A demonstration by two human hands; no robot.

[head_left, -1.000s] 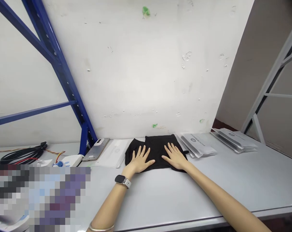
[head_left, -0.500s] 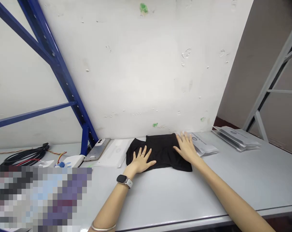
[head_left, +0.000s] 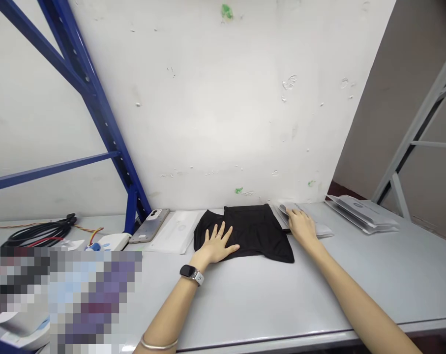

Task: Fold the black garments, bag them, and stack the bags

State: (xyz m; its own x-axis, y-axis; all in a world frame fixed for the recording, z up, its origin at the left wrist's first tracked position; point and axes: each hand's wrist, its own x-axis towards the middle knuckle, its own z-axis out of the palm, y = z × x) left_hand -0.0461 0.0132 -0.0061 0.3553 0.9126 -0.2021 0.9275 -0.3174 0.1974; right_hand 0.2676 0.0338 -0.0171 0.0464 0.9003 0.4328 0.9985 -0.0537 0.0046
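A folded black garment (head_left: 254, 228) lies flat on the grey table against the wall. My left hand (head_left: 216, 246) rests on its left part with the fingers spread and flat. To the right of the cloth, my right hand (head_left: 303, 227) has its fingers curled at the left side of a frosted plastic bag (head_left: 322, 229) with dark print. The bag's edge bends up beside the fingertips, and the hand covers much of it. A small dark strip shows between the garment and the right hand.
Left of the garment lie another frosted bag (head_left: 174, 232) and a phone (head_left: 151, 226). Several bags (head_left: 370, 216) are stacked at the right. A blue metal frame (head_left: 108, 123), a black cable coil (head_left: 38, 233) and a white power strip (head_left: 112, 242) are at the left.
My right hand has left the garment's right end and moved right onto the plastic bag, its fingers now curled. My left hand stays flat on the cloth. The view has shifted slightly.
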